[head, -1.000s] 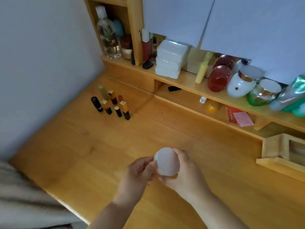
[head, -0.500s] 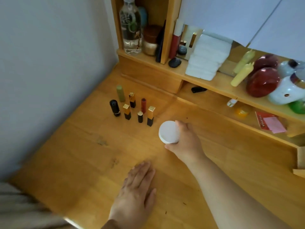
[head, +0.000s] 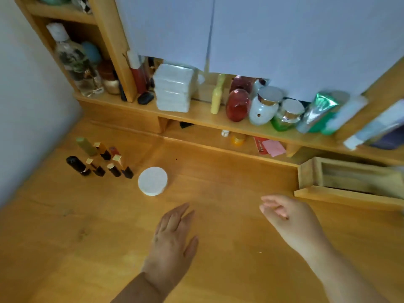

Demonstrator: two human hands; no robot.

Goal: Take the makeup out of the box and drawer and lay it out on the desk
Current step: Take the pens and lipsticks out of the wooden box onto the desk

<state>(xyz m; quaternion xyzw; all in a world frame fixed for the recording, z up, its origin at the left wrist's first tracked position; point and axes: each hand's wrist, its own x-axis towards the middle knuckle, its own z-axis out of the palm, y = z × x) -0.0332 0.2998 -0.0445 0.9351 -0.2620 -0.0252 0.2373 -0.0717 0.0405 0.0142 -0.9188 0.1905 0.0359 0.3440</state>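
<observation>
White compact (head: 152, 181) now stands released just right of the lipsticks (head: 102, 159); right hand (head: 288, 217), fingers loosely curled and empty, retreats toward the open drawer (head: 349, 182); left hand (head: 172, 235) rests flat on the desk (head: 229, 189); one more item laid out.

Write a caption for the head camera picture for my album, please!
Round white compact set beside standing lipsticks on the desk; both hands empty, left hand flat, right hand loose.

Seven lipsticks (head: 102, 159), one white round compact (head: 152, 181), two hands (head: 172, 235).
</observation>
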